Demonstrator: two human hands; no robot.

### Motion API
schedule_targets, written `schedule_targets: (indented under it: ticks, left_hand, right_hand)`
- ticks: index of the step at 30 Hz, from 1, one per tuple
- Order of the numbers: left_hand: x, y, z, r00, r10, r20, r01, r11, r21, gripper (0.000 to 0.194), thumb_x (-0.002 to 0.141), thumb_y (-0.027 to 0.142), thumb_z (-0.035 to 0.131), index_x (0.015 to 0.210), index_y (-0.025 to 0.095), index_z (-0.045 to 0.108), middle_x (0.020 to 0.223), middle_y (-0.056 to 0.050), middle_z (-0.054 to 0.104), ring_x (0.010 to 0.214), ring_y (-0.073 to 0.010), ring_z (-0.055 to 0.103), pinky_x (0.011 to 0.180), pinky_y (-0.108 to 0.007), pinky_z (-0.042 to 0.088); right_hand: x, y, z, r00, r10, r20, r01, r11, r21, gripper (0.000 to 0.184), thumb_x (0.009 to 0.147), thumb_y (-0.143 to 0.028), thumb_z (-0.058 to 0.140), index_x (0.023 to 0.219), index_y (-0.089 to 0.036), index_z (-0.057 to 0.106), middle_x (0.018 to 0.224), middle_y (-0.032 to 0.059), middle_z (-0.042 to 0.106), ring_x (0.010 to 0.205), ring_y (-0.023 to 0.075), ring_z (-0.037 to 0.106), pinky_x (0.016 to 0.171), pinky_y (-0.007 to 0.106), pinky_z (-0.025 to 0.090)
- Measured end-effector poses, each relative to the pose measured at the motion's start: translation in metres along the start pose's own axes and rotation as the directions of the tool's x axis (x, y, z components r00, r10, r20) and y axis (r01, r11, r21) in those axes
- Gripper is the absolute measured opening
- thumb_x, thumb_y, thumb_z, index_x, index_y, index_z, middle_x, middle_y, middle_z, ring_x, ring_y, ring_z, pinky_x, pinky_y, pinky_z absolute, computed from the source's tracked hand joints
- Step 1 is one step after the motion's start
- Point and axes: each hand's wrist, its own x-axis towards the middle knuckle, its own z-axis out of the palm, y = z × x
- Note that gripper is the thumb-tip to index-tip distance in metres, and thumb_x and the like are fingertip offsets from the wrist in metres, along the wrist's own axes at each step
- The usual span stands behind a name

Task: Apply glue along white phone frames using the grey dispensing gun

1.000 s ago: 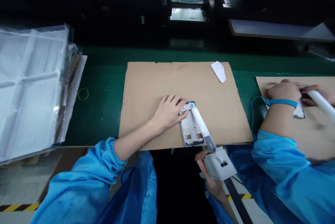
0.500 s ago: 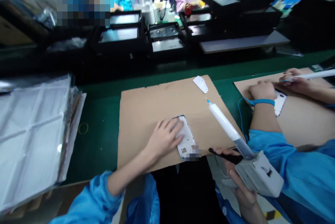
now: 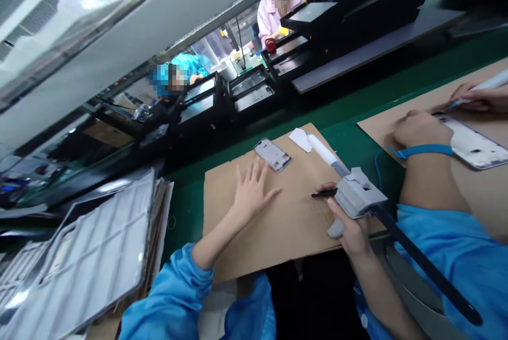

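Note:
My left hand (image 3: 251, 194) is open, fingers spread over the cardboard sheet (image 3: 238, 244). Just beyond its fingertips, a pale phone frame (image 3: 273, 154) lies flat near the far edge of the cardboard. My right hand (image 3: 354, 234) is wrapped round the handle of a grey dispensing gun (image 3: 355, 194) fitted with a white glue cartridge (image 3: 320, 149). The cartridge's blue tip is at a folded white paper (image 3: 300, 140); whether it touches the paper I cannot tell. From the gun's rear, a long black rod extends toward the lower right.
Stacked white trays (image 3: 107, 255) stand at the left. At the right, a co-worker's hand (image 3: 423, 128) with a blue wrist strap rests by another phone frame (image 3: 478, 144). Black trays (image 3: 248, 91) line the back, beneath a slanting shelf (image 3: 159, 27).
The phone frame now lies farther back on the cardboard, and my left hand is off it. My right hand has brought the gun forward, its tip now at the paper. The view has tilted.

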Motion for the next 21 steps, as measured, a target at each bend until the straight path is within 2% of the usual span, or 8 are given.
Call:
schedule_targets:
  ticks: [2, 4, 6, 10, 14, 17, 19, 21]
  left_hand:
    - [0.003, 0.008, -0.01, 0.999, 0.005, 0.039, -0.005, 1.0, 0.003, 0.086, 0.115, 0.073, 0.047, 0.183, 0.023, 0.031, 0.179, -0.026, 0.044, 0.16, -0.048, 0.052, 0.131, -0.079, 0.037]
    - [-0.001, 0.017, -0.018, 0.989, 0.06, 0.137, -0.056, 0.998, -0.035, 0.08, 0.116, 0.072, 0.045, 0.18, 0.025, 0.036, 0.177, -0.023, 0.049, 0.151, -0.0432, 0.062, 0.123, -0.067, 0.053]
    - [-0.005, 0.023, -0.024, 0.968, 0.093, 0.233, -0.076, 0.994, -0.083, 0.08, 0.116, 0.075, 0.042, 0.178, 0.024, 0.04, 0.177, -0.021, 0.05, 0.149, -0.0408, 0.064, 0.116, -0.058, 0.06]
    - [0.012, 0.026, -0.023, 0.959, 0.045, 0.281, -0.01, 0.992, -0.124, 0.081, 0.116, 0.078, 0.038, 0.173, 0.022, 0.047, 0.179, -0.019, 0.048, 0.158, -0.0403, 0.056, 0.119, -0.057, 0.058]
    - [0.06, 0.026, -0.012, 0.968, -0.058, 0.244, 0.089, 0.989, -0.119, 0.074, 0.118, 0.069, 0.043, 0.171, 0.018, 0.049, 0.177, -0.02, 0.05, 0.159, -0.0387, 0.054, 0.127, -0.056, 0.051]
    - [0.094, 0.024, -0.001, 0.974, -0.099, 0.206, 0.126, 0.984, -0.124, 0.071, 0.12, 0.061, 0.04, 0.171, 0.011, 0.048, 0.179, -0.022, 0.046, 0.162, -0.0401, 0.049, 0.132, -0.058, 0.044]
    - [0.103, 0.024, 0.007, 0.976, -0.101, 0.193, 0.128, 0.983, -0.135, 0.071, 0.121, 0.059, 0.036, 0.172, 0.01, 0.046, 0.181, -0.022, 0.043, 0.165, -0.0405, 0.045, 0.133, -0.058, 0.042]
    - [0.097, 0.025, 0.015, 0.979, -0.071, 0.191, 0.102, 0.983, -0.155, 0.07, 0.121, 0.058, 0.033, 0.173, 0.014, 0.045, 0.183, -0.019, 0.04, 0.167, -0.0377, 0.042, 0.136, -0.056, 0.04]
  right_hand:
    - [-0.002, 0.003, -0.001, 1.0, 0.025, 0.001, -0.025, 0.997, 0.067, 0.047, 0.096, -0.054, 0.083, 0.126, -0.02, 0.075, 0.13, 0.0109, 0.075, 0.126, 0.0266, 0.072, 0.123, 0.047, 0.058]
    - [-0.003, 0.005, 0.001, 0.999, 0.039, -0.007, -0.038, 0.994, 0.099, 0.048, 0.094, -0.054, 0.085, 0.125, -0.019, 0.075, 0.13, 0.011, 0.075, 0.125, 0.0263, 0.073, 0.122, 0.046, 0.058]
    - [-0.003, 0.005, 0.005, 0.998, 0.051, -0.024, -0.048, 0.993, 0.106, 0.051, 0.092, -0.056, 0.086, 0.124, -0.019, 0.076, 0.128, 0.0111, 0.076, 0.123, 0.0268, 0.073, 0.119, 0.046, 0.059]
    - [0.0, 0.002, 0.009, 0.997, 0.072, -0.013, -0.071, 0.995, 0.074, 0.055, 0.088, -0.062, 0.087, 0.121, -0.018, 0.078, 0.123, 0.0111, 0.077, 0.121, 0.0274, 0.074, 0.118, 0.045, 0.059]
    - [0.0, -0.001, 0.004, 0.998, 0.048, 0.045, -0.048, 0.999, 0.005, 0.053, 0.092, -0.064, 0.083, 0.119, -0.018, 0.079, 0.124, 0.0113, 0.077, 0.12, 0.0268, 0.074, 0.12, 0.046, 0.057]
    - [-0.001, -0.001, 0.0, 0.998, 0.014, 0.054, -0.011, 0.999, -0.047, 0.051, 0.093, -0.063, 0.082, 0.118, -0.018, 0.078, 0.123, 0.0107, 0.077, 0.119, 0.0256, 0.073, 0.119, 0.046, 0.057]
    - [-0.001, -0.001, -0.001, 0.998, -0.017, 0.053, 0.021, 0.997, -0.077, 0.048, 0.093, -0.06, 0.083, 0.117, -0.018, 0.077, 0.121, 0.0099, 0.077, 0.117, 0.0243, 0.073, 0.117, 0.044, 0.057]
    - [-0.002, -0.002, -0.002, 0.998, -0.05, 0.046, 0.055, 0.992, -0.111, 0.046, 0.093, -0.057, 0.082, 0.114, -0.017, 0.077, 0.117, 0.0094, 0.077, 0.115, 0.0232, 0.073, 0.117, 0.043, 0.057]
